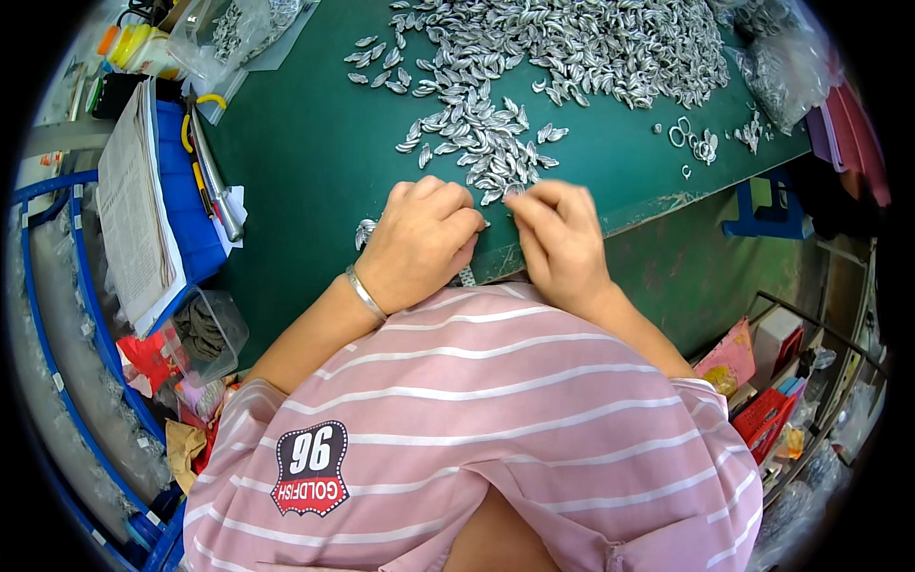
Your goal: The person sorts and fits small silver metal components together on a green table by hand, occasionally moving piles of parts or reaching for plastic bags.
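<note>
My left hand [422, 236] rests at the near edge of the green tabletop [295, 153], fingers curled closed; what they hold is hidden. Beside it my right hand [564, 234] is slightly blurred, thumb and index finger bent together. A small curved silver piece [515, 189] shows at its fingertips; whether it is pinched or lies behind them, I cannot tell. Just beyond both hands lies a trail of silver leaf-shaped metal pieces [491, 143], running back into a large heap [629, 48]. A few more leaf pieces [364, 232] lie left of my left hand.
Silver rings [679, 133] and small bits lie at the right. Clear bags [783, 76] of parts stand at the far right. On the left are a blue tray [191, 210], pliers [195, 153], paper sheets [141, 200] and a clear plastic box [224, 334]. A blue stool [767, 210] stands below the right edge.
</note>
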Tool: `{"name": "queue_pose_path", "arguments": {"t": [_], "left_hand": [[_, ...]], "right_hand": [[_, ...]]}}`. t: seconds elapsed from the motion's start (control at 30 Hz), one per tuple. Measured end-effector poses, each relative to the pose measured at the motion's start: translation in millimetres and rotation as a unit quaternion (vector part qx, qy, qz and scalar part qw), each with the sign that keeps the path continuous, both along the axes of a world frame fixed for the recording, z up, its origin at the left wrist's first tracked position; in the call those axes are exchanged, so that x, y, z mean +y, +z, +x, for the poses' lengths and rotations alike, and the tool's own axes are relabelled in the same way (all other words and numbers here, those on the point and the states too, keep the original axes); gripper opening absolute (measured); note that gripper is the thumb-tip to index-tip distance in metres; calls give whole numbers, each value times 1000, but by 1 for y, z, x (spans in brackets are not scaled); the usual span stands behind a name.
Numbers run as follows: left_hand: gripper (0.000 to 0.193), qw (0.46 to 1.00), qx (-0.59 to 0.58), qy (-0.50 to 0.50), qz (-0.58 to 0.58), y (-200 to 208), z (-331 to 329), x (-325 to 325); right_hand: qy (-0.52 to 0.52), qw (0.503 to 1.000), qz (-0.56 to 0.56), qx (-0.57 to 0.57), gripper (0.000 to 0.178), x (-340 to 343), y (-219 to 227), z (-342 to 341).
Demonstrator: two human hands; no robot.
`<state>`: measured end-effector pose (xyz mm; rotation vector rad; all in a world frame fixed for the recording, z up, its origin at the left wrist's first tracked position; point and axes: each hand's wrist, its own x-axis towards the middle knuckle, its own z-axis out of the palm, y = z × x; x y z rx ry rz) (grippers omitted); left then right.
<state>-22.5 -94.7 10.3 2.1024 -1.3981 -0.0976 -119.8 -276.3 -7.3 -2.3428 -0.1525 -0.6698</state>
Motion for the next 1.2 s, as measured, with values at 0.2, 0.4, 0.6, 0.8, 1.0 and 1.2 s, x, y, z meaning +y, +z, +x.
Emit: {"name": "queue_pose_path", "arguments": {"t": [0.2, 0.4, 0.6, 0.8, 1.0, 1.2], "left_hand": [[20, 998, 8, -8, 58, 11, 9, 11], [21, 999, -10, 43, -30, 9, 6, -10], [18, 999, -34, 32, -3, 1, 9, -14], [17, 998, 3, 23, 52, 15, 16, 17], [29, 995, -24, 94, -23, 3, 14, -10], [25, 999, -19, 45, 10, 0, 16, -2]], "right_hand": [[-21, 996, -82, 20, 17, 0, 0, 3], [36, 999, -22, -14, 18, 8, -6, -6], [35, 999, -24, 11, 26, 3, -8, -5], [45, 999, 7, 12, 21, -1, 1, 5], [-22, 998, -47, 25, 17, 8, -4, 28], [22, 998, -52, 12, 19, 3, -4, 12]]}}
